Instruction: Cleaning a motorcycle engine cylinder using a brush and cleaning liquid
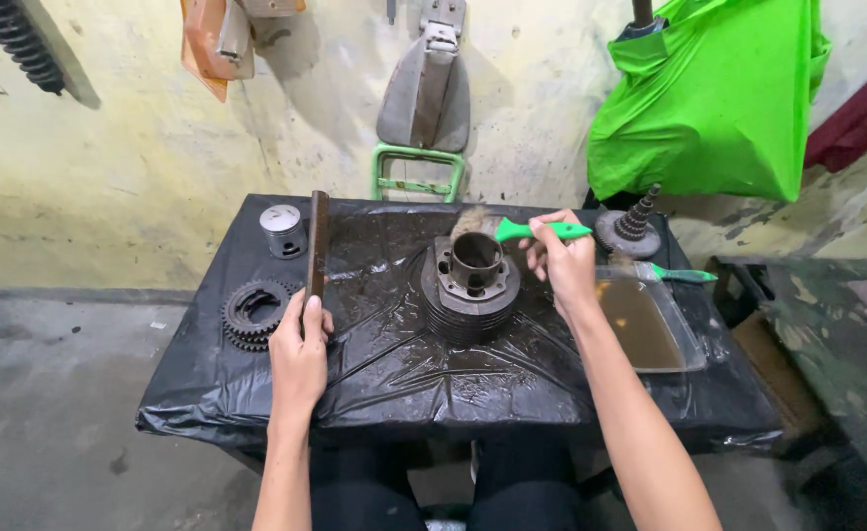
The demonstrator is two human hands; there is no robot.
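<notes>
Head view, looking down and forward.
One close camera faces the black-covered table [394, 379] at frame centre, the wall [139, 147] across the top.

Bare plastic sheet [394, 369] between cylinder [471, 290] and hands

Bystander items on and around the desk

Piston [283, 229] and sprocket [254, 313] at left; geared shaft [630, 228], spare brush [682, 274] and tray of brown liquid [647, 322] at right; green bag [714, 93] behind.
</notes>
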